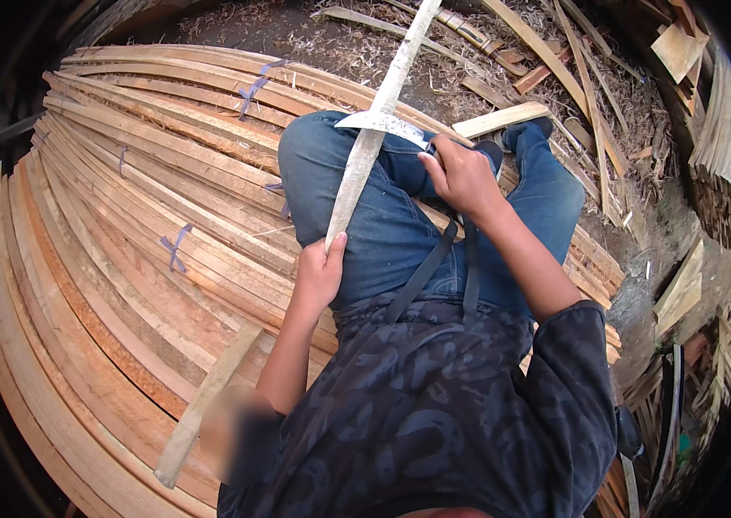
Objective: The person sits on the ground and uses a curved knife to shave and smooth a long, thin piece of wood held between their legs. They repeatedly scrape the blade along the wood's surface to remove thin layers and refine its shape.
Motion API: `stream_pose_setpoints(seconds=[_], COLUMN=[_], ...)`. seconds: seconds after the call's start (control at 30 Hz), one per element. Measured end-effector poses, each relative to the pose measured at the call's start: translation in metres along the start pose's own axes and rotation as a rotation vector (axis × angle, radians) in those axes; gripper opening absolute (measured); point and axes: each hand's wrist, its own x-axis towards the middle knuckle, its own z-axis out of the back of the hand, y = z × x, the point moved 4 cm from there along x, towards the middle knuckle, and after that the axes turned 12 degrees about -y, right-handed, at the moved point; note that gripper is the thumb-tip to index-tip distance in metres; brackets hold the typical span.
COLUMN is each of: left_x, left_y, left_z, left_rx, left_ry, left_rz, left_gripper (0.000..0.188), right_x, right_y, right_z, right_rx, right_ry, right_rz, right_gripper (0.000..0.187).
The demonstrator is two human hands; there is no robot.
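Observation:
My left hand [320,270] is closed around the lower end of a long, pale, rough stick [359,173]. The stick slants up over my bent left knee, and its far end runs out of the top of the picture. In my right hand [462,175] is the handle of a sickle [383,122], its fingers wrapped round the grip. The sickle's curved, whitish, speckled blade lies across the stick, just beyond the knee. Most of the handle is hidden by my fingers.
I sit on stacked long wooden strips [150,129] tied with bluish bands [177,248]. Another rough stick [206,410] rests on them at the left. Ahead, shavings and loose slats [586,104] litter the ground. A bundle of thin pale strips [728,147] stands at the right.

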Motion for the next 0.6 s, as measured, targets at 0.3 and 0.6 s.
stream_pose_setpoints(seconds=[0.3, 0.6], left_x=[-0.001, 0.007], left_y=[-0.011, -0.023], left_z=[0.0, -0.001], left_rx=[0.053, 0.092], left_ry=[-0.032, 0.028], left_rz=[-0.027, 0.034], left_gripper=[0.052, 0.054], right_x=[0.026, 0.035], right_y=[-0.013, -0.063], right_z=[-0.015, -0.019], right_rx=[-0.165, -0.228], right_ry=[-0.031, -0.094], right_rz=[-0.09, -0.053], right_gripper=[0.028, 0.03])
